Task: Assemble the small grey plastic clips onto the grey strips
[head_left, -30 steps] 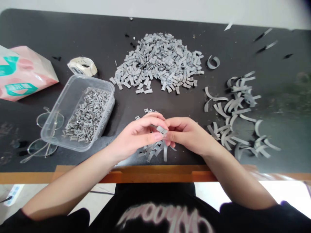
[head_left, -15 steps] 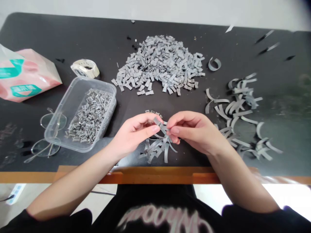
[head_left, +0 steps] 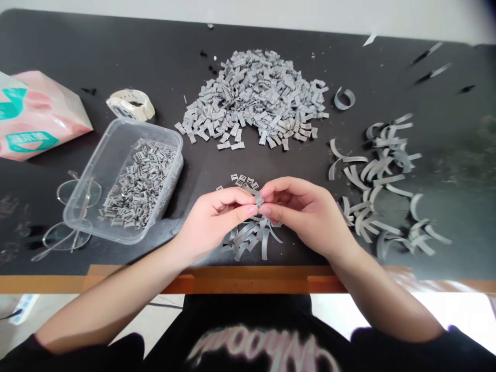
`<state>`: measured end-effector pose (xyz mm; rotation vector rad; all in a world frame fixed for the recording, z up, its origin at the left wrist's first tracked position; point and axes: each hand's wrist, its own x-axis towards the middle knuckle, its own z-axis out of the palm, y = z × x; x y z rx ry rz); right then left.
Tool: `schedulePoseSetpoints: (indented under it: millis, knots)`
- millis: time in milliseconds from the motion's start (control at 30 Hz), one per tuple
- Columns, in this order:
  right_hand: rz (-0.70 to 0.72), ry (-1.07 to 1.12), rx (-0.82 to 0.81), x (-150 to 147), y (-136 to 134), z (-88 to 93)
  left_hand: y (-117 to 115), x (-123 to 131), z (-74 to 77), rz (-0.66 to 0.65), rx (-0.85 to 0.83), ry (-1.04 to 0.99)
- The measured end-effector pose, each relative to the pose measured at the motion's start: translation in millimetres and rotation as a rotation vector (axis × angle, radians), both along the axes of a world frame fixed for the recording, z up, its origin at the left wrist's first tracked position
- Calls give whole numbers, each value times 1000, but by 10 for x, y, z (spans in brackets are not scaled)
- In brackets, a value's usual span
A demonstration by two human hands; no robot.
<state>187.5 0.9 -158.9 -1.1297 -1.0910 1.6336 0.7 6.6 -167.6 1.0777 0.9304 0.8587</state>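
Note:
A short grey strip (head_left: 258,197) is pinched between my two hands, whose fingertips meet around it. My left hand (head_left: 217,219) grips it from the left with thumb and forefinger. From the right, my right hand (head_left: 306,214) closes thumb and forefinger on the same strip. Under the fingers lies a small heap of curved grey strips (head_left: 250,238). Several small buckles (head_left: 242,181) lie just behind the fingers. Whether a buckle sits on the held strip is too small to tell.
Farther back is a large pile of folded grey pieces (head_left: 263,98). A clear tub (head_left: 93,165) of buckles, a white watch (head_left: 132,105), glasses (head_left: 65,235) and a pink package (head_left: 46,113) are left. Loose curved strips (head_left: 377,178) lie right.
My hands have come together, and my right fingertips now close on the strip by my left fingertips. More buckles show behind them. The view has shifted slightly.

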Motion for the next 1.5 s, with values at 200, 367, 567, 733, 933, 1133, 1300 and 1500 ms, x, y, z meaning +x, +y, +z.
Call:
schedulePoseSetpoints:
  millis: [200,367,567,733,933,1133,1300,1500]
  knots:
    - [39,170,-128,1,30,-39,-10,-9,-98,-65,113,-52]
    - [115,315,-165,6,46,-87,-20,6,-57,-43,35,-95]
    - [95,204,-109,57,41,-71,-9,15,-12,-32,-30,-92]
    - [80,109,-85,94,51,-59,-13,15,-3,-25,-80,-49]
    - [91,67,-36,77,40,-54,-23,3,-41,-13,-92,-95]
    - [85,9,-21,89,35,-56,-20,-11,-41,-38,-106,-65]
    - [79,19,5,100,46,-80,-16,-12,-36,-56,-51,-65]
    - [152,19,74,84,32,-26,-25,-1,-36,-42,-29,-24]
